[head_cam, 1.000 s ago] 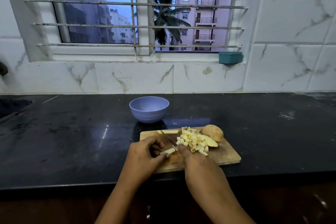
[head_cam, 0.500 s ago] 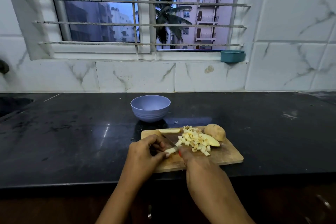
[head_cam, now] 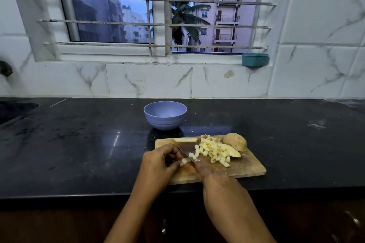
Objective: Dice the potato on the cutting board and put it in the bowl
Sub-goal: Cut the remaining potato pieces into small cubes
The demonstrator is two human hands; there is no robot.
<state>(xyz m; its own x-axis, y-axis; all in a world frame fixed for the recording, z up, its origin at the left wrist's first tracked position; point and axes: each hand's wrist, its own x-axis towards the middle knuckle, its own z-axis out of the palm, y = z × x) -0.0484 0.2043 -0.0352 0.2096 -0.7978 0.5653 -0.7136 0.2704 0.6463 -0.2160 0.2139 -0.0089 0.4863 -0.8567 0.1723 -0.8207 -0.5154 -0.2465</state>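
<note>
Left grip: pinches pale potato strip on rectangular wooden cutting board.
Right grip: clamped round red-handled knife, blade beside strip.

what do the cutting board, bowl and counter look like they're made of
Cutting board: wood, tan with visible grain, matte.
Bowl: probably plastic, lavender, smooth matte, ribbed lower wall.
Counter: polished black stone, likely granite, glossy with light reflections.

Two bare forearms are shown, uncovered as far as the lower edge of the view. The left grip and the right grip are bare hands, dimly lit, with little surface detail to be made out.
</note>
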